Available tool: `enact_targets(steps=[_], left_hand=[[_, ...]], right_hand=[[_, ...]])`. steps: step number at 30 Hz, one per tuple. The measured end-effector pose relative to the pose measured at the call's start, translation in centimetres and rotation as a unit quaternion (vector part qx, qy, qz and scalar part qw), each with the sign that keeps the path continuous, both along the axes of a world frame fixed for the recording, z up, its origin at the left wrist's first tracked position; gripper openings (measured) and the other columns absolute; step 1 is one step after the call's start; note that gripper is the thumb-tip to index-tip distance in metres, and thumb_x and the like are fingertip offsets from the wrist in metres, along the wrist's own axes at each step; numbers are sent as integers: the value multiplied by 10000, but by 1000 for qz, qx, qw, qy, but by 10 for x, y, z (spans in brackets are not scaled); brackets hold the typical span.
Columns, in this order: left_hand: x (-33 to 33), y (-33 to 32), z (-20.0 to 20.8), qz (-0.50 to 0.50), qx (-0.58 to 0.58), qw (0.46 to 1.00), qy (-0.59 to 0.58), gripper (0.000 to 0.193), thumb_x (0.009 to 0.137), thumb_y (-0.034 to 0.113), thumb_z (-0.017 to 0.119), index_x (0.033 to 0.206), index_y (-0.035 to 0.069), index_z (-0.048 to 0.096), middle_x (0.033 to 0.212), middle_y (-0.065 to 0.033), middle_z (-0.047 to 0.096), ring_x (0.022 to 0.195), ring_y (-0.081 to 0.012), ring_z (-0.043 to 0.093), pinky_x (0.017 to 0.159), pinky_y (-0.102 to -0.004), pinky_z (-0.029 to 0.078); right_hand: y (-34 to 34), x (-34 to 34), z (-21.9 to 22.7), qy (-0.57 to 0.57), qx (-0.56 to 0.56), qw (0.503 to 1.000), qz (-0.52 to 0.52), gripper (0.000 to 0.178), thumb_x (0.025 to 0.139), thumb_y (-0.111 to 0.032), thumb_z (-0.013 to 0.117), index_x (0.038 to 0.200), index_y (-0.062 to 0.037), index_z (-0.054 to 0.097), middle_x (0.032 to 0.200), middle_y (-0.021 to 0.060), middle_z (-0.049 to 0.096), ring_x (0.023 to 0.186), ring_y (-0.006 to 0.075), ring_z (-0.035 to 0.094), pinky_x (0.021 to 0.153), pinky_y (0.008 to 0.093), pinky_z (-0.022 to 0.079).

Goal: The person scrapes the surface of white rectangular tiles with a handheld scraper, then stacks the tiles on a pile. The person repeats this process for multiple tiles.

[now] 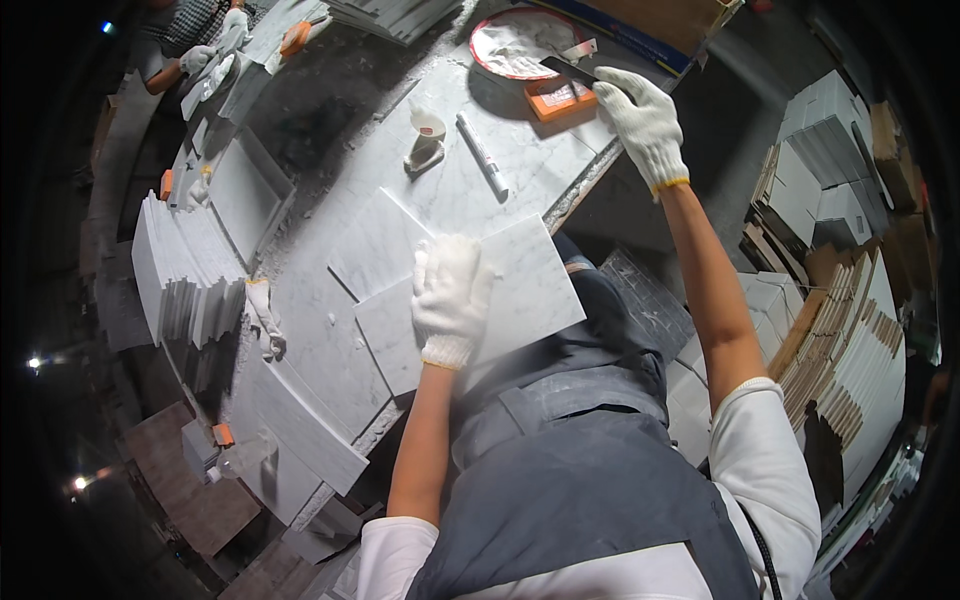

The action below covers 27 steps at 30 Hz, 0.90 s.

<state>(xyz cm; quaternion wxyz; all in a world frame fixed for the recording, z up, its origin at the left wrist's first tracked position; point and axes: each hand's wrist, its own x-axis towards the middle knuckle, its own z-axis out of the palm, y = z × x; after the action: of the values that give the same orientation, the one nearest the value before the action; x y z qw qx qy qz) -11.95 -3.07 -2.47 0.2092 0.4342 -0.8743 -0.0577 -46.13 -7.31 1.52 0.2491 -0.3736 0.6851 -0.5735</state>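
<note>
My left hand [450,298], in a white knit glove, lies flat on a white marble tile [535,275] with its fingers stretched out. The tile sits at the near edge of the marble-topped bench and overlaps another grey-veined tile [385,235]. At the upper right, my gloved right hand [642,122] is closed on a dark, flat-bladed putty knife [568,70], beside a red-rimmed bowl [475,58] of white paste. Just below the knife rests an orange block [560,100]. A white marker [482,155] and a small whitish container [428,128] lie between my hands.
Stacked marble tiles [195,260] stand on the left, near a crumpled white glove [263,318]. A co-worker's gloved hands [198,58] hold something at the upper left. Cartons and boards [835,350] are piled on the right. A cardboard box [660,22] stands behind the bowl.
</note>
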Motion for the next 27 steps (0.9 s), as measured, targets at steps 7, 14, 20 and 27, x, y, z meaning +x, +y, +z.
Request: enact_targets(steps=[7,14,20,27], left_hand=[[-3,4,2,36,15,999,10,371,919,281,719,1210,51,711,1293,-173,667,1287,-416,562,1176,-498,379],[-6,1,12,13,35,999,40,331,897,209,735,1182,41,714,1251,-176,678,1238,-396,594,1172,-516,379],[-6,-2,13,-4,23,998,51,309,897,198,734,1157,33,719,1213,-176,692,1207,-372,616,1168,-517,381],[-4,0,10,23,45,999,18,328,923,290,711,1203,118,720,1292,-126,660,1303,-397,541,1166,-493,398]], right_hand=[[-64,3,-19,242,78,967,6,296,946,-256,697,1201,-112,745,1117,92,766,1019,261,728,905,337,551],[-90,9,-33,201,104,974,3,282,952,-267,686,1188,-128,754,1075,81,776,887,209,757,821,316,573],[-100,5,-44,147,89,985,17,306,943,-250,678,1187,-83,755,998,72,782,753,162,741,729,286,575],[-95,11,-39,-38,83,995,29,323,939,-240,689,1186,-43,756,836,37,737,672,105,654,636,264,531]])
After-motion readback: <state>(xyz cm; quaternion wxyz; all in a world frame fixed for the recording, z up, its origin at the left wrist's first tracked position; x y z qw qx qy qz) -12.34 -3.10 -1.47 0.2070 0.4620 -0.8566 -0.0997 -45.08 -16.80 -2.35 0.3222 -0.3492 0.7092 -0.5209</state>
